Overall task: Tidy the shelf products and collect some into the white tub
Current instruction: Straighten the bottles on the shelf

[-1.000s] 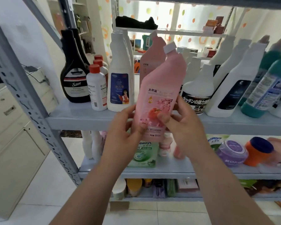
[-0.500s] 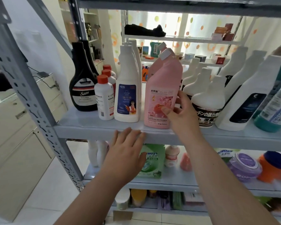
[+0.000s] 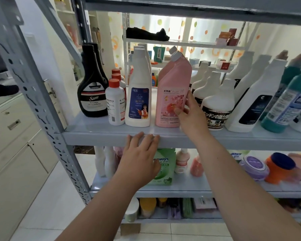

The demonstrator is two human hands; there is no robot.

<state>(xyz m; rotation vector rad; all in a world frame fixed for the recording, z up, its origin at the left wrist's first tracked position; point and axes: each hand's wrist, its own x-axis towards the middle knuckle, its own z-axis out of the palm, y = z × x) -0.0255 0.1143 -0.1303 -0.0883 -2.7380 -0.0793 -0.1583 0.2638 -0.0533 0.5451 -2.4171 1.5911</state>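
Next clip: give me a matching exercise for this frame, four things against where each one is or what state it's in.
1. pink bottle
2. black bottle
3. green pouch
4. left hand

a. on the lower shelf
b. fingers flat on the front edge of the bottle shelf
c. gripped by the right hand
d. leftmost in its row

Pairs: 1-c, 2-d, 3-a, 4-b

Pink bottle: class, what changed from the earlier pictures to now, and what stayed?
The pink bottle moved from mid-air onto the shelf. The left hand let go and rests on the shelf edge; the right hand still grips it. Neighbouring bottles stayed put.
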